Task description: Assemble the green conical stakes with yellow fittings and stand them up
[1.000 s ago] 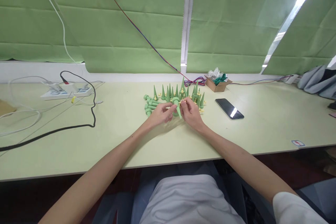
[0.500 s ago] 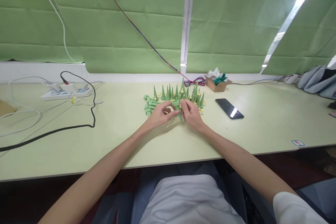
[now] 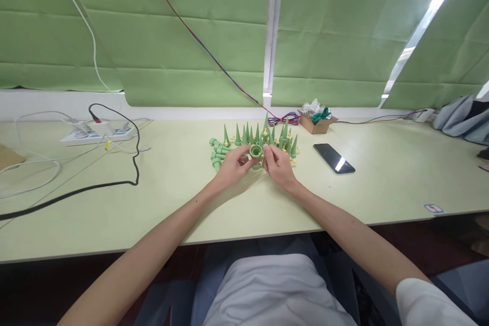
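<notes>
My left hand point(image 3: 234, 166) grips a green plant watering spike point(image 3: 255, 152) between thumb and fingers. The spike's round hollow end faces up toward me, showing rings inside. At its right side, my right hand point(image 3: 280, 165) is closed in a pinch against it; its fingertips hide the small part there. Just beyond both hands stand several green cone-shaped spikes point(image 3: 245, 135) with small yellow valves, points up. Left of them, several green spikes without visible valves point(image 3: 218, 153) lie on their sides in a stack.
A black phone point(image 3: 334, 158) lies on the pale table point(image 3: 382, 178) to the right. Behind it is a small cardboard box point(image 3: 315, 124) with plastic and green material, beside coiled wires point(image 3: 284, 119). At left sit a power strip point(image 3: 97, 136) and a black cable point(image 3: 136, 163).
The held watering spike has tipped so that its open end now faces me, and its point no longer shows below. Both hands stay nearly in place.
</notes>
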`<state>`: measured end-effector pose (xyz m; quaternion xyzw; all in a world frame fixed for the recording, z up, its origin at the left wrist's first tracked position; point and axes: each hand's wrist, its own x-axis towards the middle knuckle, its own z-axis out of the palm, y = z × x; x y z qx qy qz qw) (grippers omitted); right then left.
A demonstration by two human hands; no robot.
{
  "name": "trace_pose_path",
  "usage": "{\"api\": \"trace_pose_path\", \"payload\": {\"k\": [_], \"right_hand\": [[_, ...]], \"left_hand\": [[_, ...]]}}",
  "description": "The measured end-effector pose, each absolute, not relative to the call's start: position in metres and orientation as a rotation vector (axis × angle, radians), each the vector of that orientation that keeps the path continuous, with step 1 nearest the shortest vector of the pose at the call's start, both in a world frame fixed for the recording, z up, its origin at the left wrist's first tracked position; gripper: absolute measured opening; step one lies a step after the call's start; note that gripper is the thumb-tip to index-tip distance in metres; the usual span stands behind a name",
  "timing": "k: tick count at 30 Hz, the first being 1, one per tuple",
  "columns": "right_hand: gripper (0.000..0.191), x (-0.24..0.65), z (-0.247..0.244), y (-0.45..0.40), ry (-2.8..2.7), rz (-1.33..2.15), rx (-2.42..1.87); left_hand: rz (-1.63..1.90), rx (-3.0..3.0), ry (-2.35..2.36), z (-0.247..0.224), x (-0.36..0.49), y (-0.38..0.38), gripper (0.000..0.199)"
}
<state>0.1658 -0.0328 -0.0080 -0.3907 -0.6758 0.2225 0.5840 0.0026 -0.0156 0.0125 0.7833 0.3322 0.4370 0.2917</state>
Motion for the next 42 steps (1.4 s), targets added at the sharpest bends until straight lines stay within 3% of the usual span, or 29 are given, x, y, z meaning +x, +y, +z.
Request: {"api": "trace_pose_path", "payload": {"k": [8,15,21,42], "right_hand": [[0.046,0.166,-0.007,-0.034,-1.548,0.453,-0.893],[0.043,0.167,-0.007,-0.034,-1.594,0.499,-0.861],[0.038,0.168,-0.007,-0.034,-1.617,0.565,-0.815],[0.037,0.17,-0.012,-0.031,-1.655,0.63,-0.823]], "left_hand": [[1.153,1.815,0.846,0.019,0.003,-0.02,0.034],[0.982,1.607,0.734,0.022,0.001,-0.018,0.053],[0.974,1.533,0.691,0.024,0.0,-0.018,0.043],[1.026,1.507,0.721,0.021,-0.005,-0.013,0.042]]}}
